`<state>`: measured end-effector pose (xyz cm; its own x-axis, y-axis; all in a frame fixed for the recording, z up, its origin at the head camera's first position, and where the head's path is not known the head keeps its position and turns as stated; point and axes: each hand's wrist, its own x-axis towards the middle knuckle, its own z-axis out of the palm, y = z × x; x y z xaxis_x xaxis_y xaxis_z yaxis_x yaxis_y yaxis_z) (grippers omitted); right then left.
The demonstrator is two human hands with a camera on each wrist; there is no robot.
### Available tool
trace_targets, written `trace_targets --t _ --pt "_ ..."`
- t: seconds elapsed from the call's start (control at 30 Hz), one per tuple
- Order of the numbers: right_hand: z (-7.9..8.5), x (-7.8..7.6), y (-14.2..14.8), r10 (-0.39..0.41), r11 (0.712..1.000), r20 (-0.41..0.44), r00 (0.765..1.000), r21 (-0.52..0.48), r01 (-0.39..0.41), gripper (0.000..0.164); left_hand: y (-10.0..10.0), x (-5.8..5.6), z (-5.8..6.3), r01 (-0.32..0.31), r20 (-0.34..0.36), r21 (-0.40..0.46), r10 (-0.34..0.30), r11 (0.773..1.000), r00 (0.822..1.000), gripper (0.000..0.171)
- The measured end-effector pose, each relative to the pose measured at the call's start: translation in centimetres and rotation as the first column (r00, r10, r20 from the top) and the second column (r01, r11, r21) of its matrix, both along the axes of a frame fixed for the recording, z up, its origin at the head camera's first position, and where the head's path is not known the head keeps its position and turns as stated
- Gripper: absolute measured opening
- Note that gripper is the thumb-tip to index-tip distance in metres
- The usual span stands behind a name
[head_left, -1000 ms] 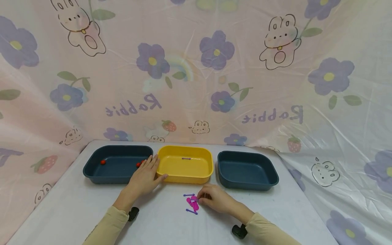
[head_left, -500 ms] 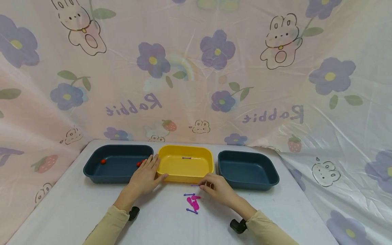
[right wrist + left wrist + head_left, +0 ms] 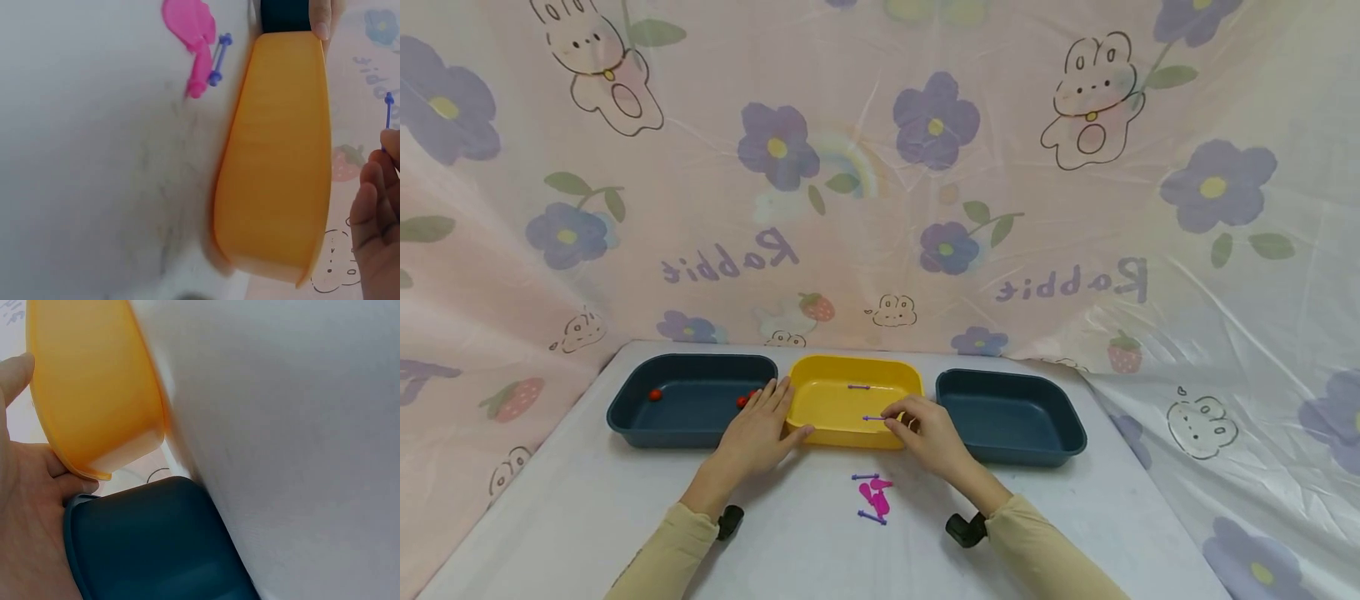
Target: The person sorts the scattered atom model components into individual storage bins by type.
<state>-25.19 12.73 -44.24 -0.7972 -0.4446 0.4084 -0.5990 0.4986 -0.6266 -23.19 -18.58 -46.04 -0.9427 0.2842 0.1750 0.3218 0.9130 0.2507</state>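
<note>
My right hand [image 3: 928, 435] pinches a small purple rod with knobbed ends [image 3: 873, 418] by one end, over the front part of the yellow tray [image 3: 820, 408]. The same rod [image 3: 389, 111] shows between thumb and fingertips in the right wrist view, above rim level. Another purple rod [image 3: 859, 387] lies inside that tray. My left hand [image 3: 754, 433] rests with straight fingers across the neighbouring rims of the yellow tray and the left dark blue tray [image 3: 688, 437], its thumb on the yellow rim [image 3: 39, 415]. On the table lie several pink pieces [image 3: 881, 503] and two purple rods [image 3: 872, 517].
Red balls [image 3: 656, 395] sit in the left dark blue tray, some partly behind my left hand. A second dark blue tray [image 3: 1007, 417] stands right of the yellow one. A patterned cloth [image 3: 880, 208] hangs behind the white table [image 3: 805, 542].
My right hand has lifted a purple rod from the pile beside the pink pieces and carried it forward over the yellow tray. My left hand has stayed on the rims.
</note>
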Motion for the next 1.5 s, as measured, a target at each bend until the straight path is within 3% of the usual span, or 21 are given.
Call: trace_targets --t 0.83,1.17,1.5 --pt "-0.6 -6.8 -3.3 -0.153 0.986 0.05 0.987 0.08 0.148 0.01 0.0 -0.2 -0.5 -0.001 -0.009 -0.001 0.001 1.0 1.0 0.09" --pt "-0.2 -7.5 -3.8 -0.157 0.987 0.113 0.981 0.06 0.151 0.009 -0.1 -0.3 -0.5 0.003 -0.024 -0.004 -0.003 1.0 1.0 0.09" --pt "-0.6 -7.5 -3.7 -0.156 0.985 0.1 0.983 0.09 0.147 0.022 0.0 -0.3 -0.3 -0.005 -0.008 -0.004 0.005 1.0 1.0 0.09"
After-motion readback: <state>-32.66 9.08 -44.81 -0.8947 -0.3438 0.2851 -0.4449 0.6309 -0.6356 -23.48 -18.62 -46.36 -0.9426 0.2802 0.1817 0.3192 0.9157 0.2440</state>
